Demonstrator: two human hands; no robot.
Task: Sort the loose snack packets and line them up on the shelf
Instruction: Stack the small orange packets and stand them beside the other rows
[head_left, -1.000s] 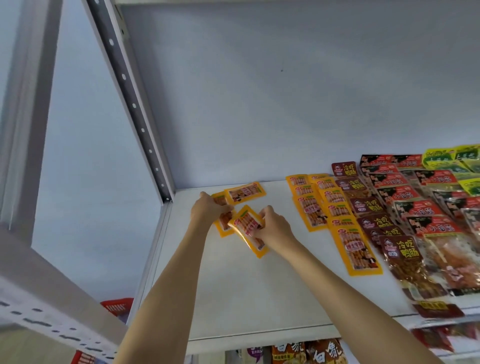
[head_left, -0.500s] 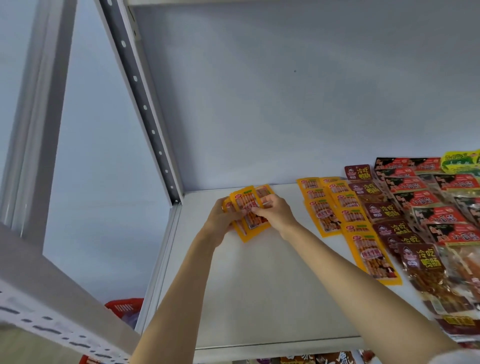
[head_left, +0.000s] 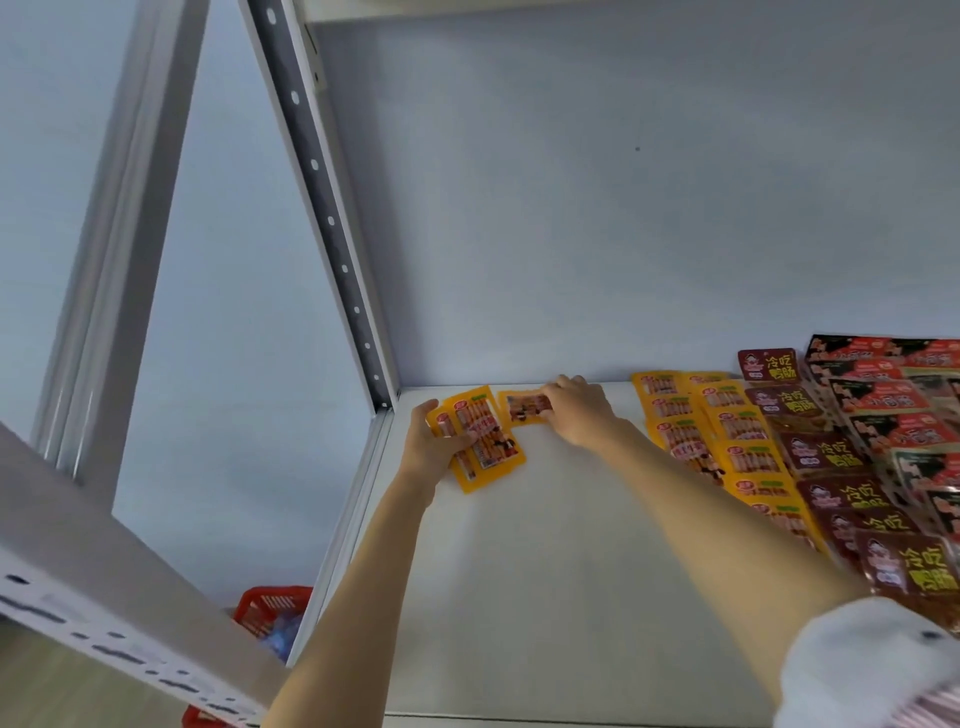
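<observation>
On the white shelf (head_left: 545, 571), near its back left corner, my left hand (head_left: 434, 444) grips a small stack of yellow sausage snack packets (head_left: 480, 439). Just to the right, my right hand (head_left: 579, 410) lies on a single yellow packet (head_left: 522, 408) flat against the back of the shelf, fingers covering its right end. Further right, yellow packets (head_left: 727, 426) lie lined up in two overlapping columns. Beside them run columns of dark red packets (head_left: 826, 452) and bright red packets (head_left: 893, 395).
A perforated grey upright (head_left: 322, 208) stands at the shelf's back left corner. A slanted grey beam (head_left: 93, 587) crosses the lower left. A red basket (head_left: 272, 610) sits on the floor below. The pale wall (head_left: 597, 182) closes the back. My white sleeve (head_left: 872, 665) shows at lower right.
My hands have separated: the left keeps the yellow stack and has slid it toward the left edge, while the right has left the stack and reached back onto the single packet by the wall.
</observation>
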